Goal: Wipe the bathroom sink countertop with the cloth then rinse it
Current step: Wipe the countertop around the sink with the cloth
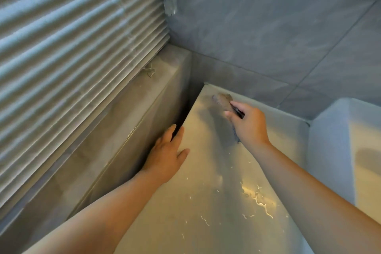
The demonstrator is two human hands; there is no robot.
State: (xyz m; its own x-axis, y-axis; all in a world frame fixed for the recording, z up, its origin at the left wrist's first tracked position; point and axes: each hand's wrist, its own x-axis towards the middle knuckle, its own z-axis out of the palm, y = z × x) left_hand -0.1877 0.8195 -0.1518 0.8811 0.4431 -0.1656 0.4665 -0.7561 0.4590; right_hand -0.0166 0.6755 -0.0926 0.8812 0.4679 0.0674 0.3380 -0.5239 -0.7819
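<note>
The pale countertop (202, 181) runs from the lower middle up to the back wall and carries streaks of water glinting near its right side. My right hand (249, 123) is closed around a grey-brown cloth (223, 100), pressing it on the counter near the far corner. The cloth sticks out ahead of my fingers and a bit shows under my wrist. My left hand (167, 154) lies flat on the counter's left edge, fingers spread, with fingertips over the dark gap beside the ledge. The white sink (340, 140) shows at the right edge.
A tiled window ledge (115, 130) rises left of the counter, with slatted blinds (72, 47) above it and a blind cord lying on it. Grey tiled wall (268, 37) stands behind the counter. A narrow dark gap (185, 113) separates counter and ledge.
</note>
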